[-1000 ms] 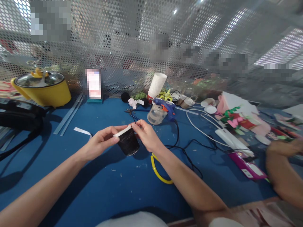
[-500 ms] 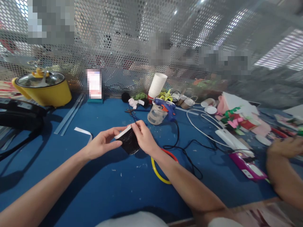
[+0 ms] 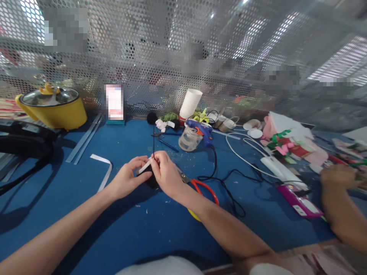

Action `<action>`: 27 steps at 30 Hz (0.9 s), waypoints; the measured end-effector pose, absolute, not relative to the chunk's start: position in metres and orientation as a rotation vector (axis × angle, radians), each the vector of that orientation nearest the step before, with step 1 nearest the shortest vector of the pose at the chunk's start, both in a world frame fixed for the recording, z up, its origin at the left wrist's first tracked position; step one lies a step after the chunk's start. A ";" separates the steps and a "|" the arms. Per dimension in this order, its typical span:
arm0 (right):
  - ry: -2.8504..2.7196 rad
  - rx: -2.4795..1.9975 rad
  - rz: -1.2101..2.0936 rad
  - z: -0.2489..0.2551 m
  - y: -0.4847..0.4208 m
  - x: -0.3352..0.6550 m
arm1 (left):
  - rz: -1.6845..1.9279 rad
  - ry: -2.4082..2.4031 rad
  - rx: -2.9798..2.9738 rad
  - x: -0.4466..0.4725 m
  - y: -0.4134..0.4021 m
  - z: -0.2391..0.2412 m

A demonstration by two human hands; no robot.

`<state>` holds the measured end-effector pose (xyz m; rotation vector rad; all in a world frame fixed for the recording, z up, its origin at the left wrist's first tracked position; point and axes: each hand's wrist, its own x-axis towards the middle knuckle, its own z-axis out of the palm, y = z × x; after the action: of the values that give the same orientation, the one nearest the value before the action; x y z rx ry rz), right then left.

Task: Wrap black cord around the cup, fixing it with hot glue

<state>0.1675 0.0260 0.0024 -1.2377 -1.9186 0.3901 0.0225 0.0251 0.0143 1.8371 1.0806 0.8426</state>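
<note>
A small cup wrapped in black yarn (image 3: pixel 149 178) with a white rim is held between both hands above the blue table (image 3: pixel 120 225). My left hand (image 3: pixel 129 179) grips its left side with curled fingers. My right hand (image 3: pixel 164 174) covers its right side and pinches a black strand (image 3: pixel 154 143) that runs up toward the back of the table. Most of the cup is hidden by my fingers. Red-handled scissors (image 3: pixel 200 186) lie just right of my right wrist.
A blue glue gun (image 3: pixel 200 130), a clear jar (image 3: pixel 189 139), a stack of white cups (image 3: pixel 189 102), black and white cables, a yellow pot (image 3: pixel 53 107), a white strip (image 3: pixel 101 166) and craft scraps lie around. Another person's arm (image 3: pixel 338 198) reaches in at right. A perforated metal screen stands behind.
Both hands have drawn together and lower around the cup, hiding most of it. My right hand moved left, uncovering the red scissors. The black strand now stands straight up.
</note>
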 end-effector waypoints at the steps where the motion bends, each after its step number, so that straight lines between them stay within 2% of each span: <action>1: -1.909 -1.230 0.398 0.003 0.027 0.168 | 0.849 1.074 1.847 0.022 0.025 0.014; 10: -1.729 -1.191 0.656 -0.002 0.034 0.174 | 0.915 0.991 1.831 0.018 0.031 0.005; 27: -1.807 -1.242 0.563 -0.012 0.036 0.171 | 0.775 1.032 1.882 0.019 0.030 0.008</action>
<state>0.1707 0.0357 -0.0116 -1.2422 -1.8074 0.5628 0.0186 0.0303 0.0081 1.8820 1.0319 0.7751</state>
